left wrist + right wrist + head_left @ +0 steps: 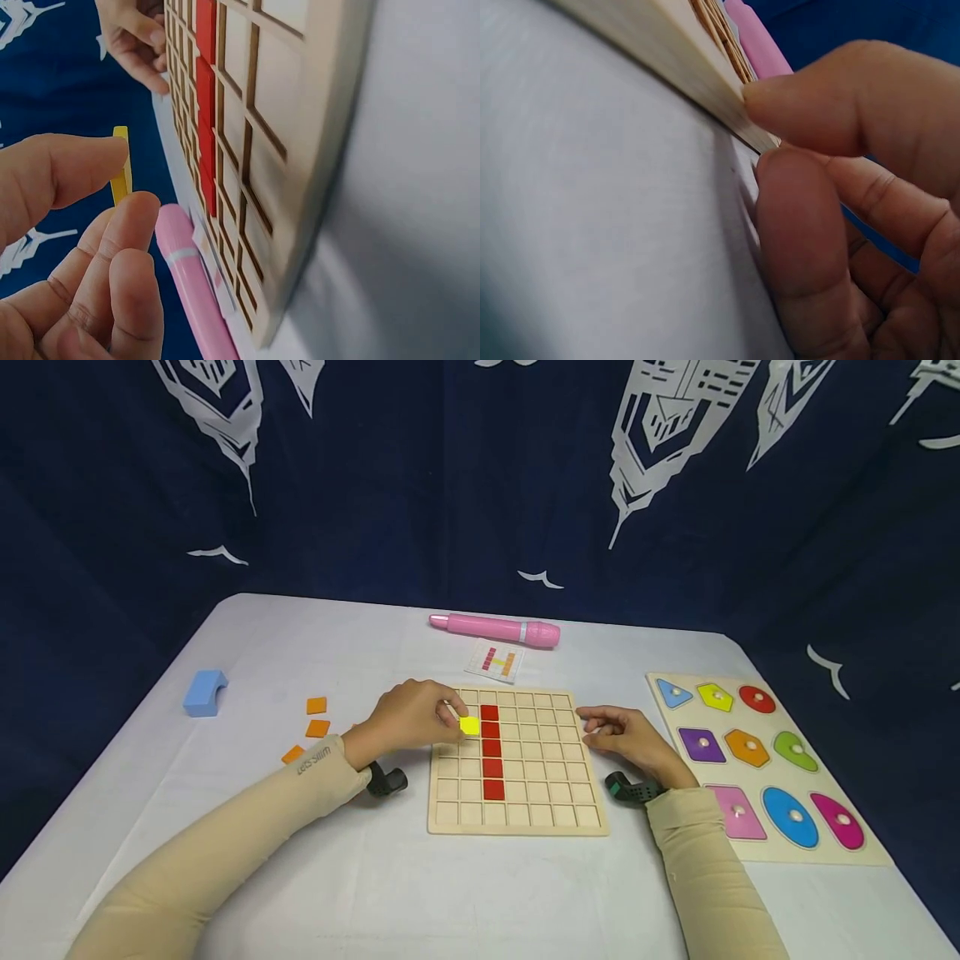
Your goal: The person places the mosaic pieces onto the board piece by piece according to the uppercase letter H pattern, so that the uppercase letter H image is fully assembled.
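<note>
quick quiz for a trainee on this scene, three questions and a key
1. What colour is the tile that the left fingers pinch?
2. How many red tiles are in the wooden grid?
3. True or false: the pink pen-shaped object lies on top of the grid.

Key: 1. Yellow. 2. Five. 3. False: it lies on the table, beyond the grid's far edge.

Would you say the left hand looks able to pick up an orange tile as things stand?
Probably not straight away: the left hand pinches a yellow tile, though at least one orange tile lies uncovered nearby.
</note>
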The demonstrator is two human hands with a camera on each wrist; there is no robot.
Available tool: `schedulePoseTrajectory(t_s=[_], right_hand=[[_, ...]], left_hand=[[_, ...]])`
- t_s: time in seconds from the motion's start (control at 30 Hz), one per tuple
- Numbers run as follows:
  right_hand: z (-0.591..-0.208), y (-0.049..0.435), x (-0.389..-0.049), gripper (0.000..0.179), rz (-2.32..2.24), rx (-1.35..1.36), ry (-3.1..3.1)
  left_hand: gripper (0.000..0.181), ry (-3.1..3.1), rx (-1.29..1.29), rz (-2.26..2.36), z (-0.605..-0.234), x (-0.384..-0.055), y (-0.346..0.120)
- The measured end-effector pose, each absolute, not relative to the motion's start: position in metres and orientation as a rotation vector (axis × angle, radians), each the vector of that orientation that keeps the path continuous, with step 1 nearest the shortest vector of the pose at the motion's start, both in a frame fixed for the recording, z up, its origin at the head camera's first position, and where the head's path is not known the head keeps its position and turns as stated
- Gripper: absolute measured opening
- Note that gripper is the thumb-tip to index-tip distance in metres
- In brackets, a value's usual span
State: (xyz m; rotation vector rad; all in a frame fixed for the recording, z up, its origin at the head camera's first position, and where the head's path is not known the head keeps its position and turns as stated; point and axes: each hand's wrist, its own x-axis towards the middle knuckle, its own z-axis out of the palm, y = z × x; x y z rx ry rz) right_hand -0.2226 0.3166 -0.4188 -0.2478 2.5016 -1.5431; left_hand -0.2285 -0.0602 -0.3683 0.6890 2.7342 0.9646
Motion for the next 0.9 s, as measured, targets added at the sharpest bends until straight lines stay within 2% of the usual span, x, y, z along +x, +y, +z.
schedulePoseTrajectory(t_s=[0.33, 0.9], right_hand=[[-0.418, 0.317, -0.223, 0.056, -1.535, -0.249, 2.49], [-0.417, 0.316, -0.222, 0.056, -1.551, -0.266, 2.488]], left_hand=[[0.03, 2.766, 0.763, 0.86, -0.367, -0.224, -0.036], [0.023, 2.765, 0.724, 0.728, -0.374, -0.23, 0.0]])
